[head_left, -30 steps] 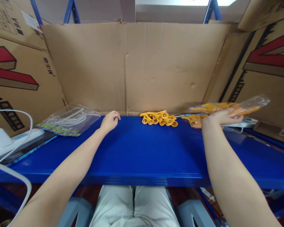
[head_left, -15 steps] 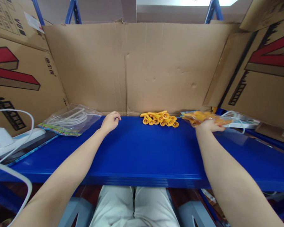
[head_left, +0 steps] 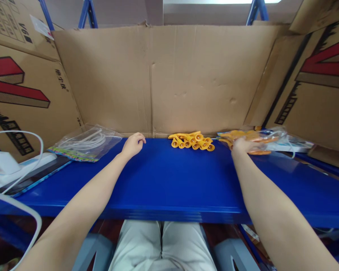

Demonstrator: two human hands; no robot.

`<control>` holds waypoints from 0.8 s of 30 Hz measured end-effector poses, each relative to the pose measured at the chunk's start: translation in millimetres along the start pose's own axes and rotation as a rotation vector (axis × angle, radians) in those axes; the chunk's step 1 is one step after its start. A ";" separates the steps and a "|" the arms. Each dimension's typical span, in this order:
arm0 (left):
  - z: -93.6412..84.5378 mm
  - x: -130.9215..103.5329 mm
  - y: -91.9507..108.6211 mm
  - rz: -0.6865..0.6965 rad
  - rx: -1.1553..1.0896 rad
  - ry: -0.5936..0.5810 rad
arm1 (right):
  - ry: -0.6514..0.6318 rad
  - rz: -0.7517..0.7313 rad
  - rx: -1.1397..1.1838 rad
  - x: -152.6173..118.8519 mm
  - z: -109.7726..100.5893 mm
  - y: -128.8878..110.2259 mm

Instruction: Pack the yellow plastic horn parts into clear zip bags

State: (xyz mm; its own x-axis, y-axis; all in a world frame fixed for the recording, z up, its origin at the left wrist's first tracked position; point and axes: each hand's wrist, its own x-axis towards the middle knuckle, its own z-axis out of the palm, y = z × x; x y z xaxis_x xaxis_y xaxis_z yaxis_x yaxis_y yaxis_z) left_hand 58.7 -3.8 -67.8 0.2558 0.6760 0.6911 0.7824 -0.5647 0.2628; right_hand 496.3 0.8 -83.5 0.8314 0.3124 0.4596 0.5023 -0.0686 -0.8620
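Note:
My left hand (head_left: 134, 144) rests on the blue tabletop near its back edge, fingers curled in, with nothing visible in them. To its right, a pile of yellow trumpet-shaped plastic pieces (head_left: 198, 137) lies against the cardboard, flared round mouths facing me. Farther right, my right hand (head_left: 242, 145) is over a clear plastic bag (head_left: 277, 132) holding more yellow pieces (head_left: 228, 136). Its fingers are smeared by motion and partly lost against the bag, so their grip on it cannot be made out.
A clear zip bag of white cable (head_left: 87, 143) lies at the left. Beside it are a white power strip with plugs (head_left: 5, 165) and a dark flat device (head_left: 36, 175). Cardboard (head_left: 203, 79) walls the blue table (head_left: 169, 180). White cable (head_left: 292, 146) shows at the right.
My right hand has drawn slightly left and up over the bag, and the bag's yellow contents have shifted and spread around it. My left hand stays in place.

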 end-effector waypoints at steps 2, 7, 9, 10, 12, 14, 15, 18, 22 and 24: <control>-0.2 0.0 0.3 0.002 -0.002 0.001 | 0.056 0.240 -0.015 -4.4 -1.5 -7.5; -0.2 0.0 0.4 -0.003 0.001 -0.003 | 0.082 0.086 -0.219 -20.7 -17.1 -19.1; 0.0 0.0 0.0 -0.004 0.005 -0.007 | 0.092 -0.044 -0.273 -24.3 -21.0 -17.2; 0.1 0.1 -0.3 -0.001 0.005 -0.008 | 0.079 -0.116 -0.297 -25.0 -21.6 -15.6; 0.5 0.2 -1.4 0.010 0.001 -0.007 | 0.003 -0.236 -0.361 -24.6 -20.2 -12.4; 1.1 0.3 -2.7 0.023 -0.003 -0.003 | -0.141 -0.258 -0.445 -22.7 -16.4 -9.7; 1.5 0.4 -3.4 0.030 -0.004 -0.002 | -0.214 -0.245 -0.485 -21.5 -14.2 -8.4; 2.3 0.9 -4.6 0.043 -0.005 -0.012 | -0.322 -0.206 -0.568 -18.0 -8.4 -4.2; 2.4 1.6 -2.9 0.034 0.009 -0.046 | -0.327 -0.205 -0.622 -16.8 -4.6 0.5; 2.3 1.9 -0.7 0.026 0.019 -0.074 | -0.326 -0.226 -0.638 -18.9 -3.1 0.8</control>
State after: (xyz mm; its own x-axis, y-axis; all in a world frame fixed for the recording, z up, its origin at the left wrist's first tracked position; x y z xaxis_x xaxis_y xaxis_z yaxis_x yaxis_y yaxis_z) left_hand 59.9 -1.0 -68.2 0.3168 0.6947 0.6458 0.7853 -0.5740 0.2322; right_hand 481.7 -8.1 -92.2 0.6290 0.6419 0.4385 0.7751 -0.4744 -0.4174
